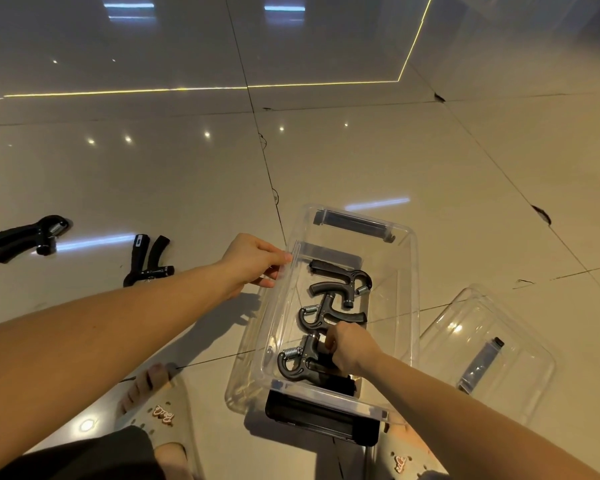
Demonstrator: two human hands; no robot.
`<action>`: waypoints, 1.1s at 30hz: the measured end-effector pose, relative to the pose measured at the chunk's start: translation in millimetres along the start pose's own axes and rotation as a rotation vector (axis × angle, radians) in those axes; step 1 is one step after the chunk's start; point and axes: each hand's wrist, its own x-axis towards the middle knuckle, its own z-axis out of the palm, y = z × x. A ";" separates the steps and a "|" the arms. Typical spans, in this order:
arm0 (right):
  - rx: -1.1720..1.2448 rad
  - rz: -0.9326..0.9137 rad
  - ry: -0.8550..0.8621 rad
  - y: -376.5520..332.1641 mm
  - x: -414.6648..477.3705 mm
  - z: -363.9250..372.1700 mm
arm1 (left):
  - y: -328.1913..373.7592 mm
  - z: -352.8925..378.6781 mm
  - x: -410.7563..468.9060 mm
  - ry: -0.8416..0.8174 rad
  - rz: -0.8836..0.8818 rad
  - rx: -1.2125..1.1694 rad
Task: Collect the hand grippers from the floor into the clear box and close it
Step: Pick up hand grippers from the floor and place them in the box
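Two grippers (pixel 28 237) (pixel 148 259) are lying on the floor left of the box (pixel 409 271) while the left hand (pixel 253 263) is pinching its rim and the right hand (pixel 352 348) is gripping a third gripper (pixel 297 362) inside, risking tangled springs blocking the lid (pixel 485 355).

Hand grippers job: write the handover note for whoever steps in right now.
Left hand: pinching the left rim of the clear box, steadying it.
Right hand: inside the box, on the nearest hand gripper, apparently placing it.
Done: three grippers are in the box, counting that one; the other two lie further in.
Left: two grippers on the floor to the left, the far one and the nearer one. Collect both, then fit the lid, which lies on the floor right of the box, and close it.
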 end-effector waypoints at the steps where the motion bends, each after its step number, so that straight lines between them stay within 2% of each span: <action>1: 0.002 0.000 -0.005 0.6 1.0 -0.1 | 0.2 0.0 0.2 0.001 0.000 0.000; 7: 0.005 -0.023 -0.032 -3.8 -5.7 -18.9 | 3.1 -4.6 -9.2 0.001 -0.032 0.028; 13: 0.080 -0.102 0.128 -31.2 -31.6 -102.6 | 26.1 -49.5 -53.0 0.036 -0.028 0.123; 18: 0.189 -0.231 0.318 -90.6 -61.1 -167.3 | 65.6 -118.8 -115.6 0.105 0.066 0.132; 24: 0.275 -0.458 0.311 -199.2 -96.0 -181.7 | 86.4 -211.8 -194.4 0.225 0.127 0.240; 28: 0.222 -0.532 0.267 -264.5 -81.2 -154.4 | 54.7 -267.2 -207.3 0.337 0.124 0.229; 33: 0.139 -0.512 0.226 -323.2 -22.6 -101.2 | -47.9 -327.4 -178.6 0.447 -0.020 0.167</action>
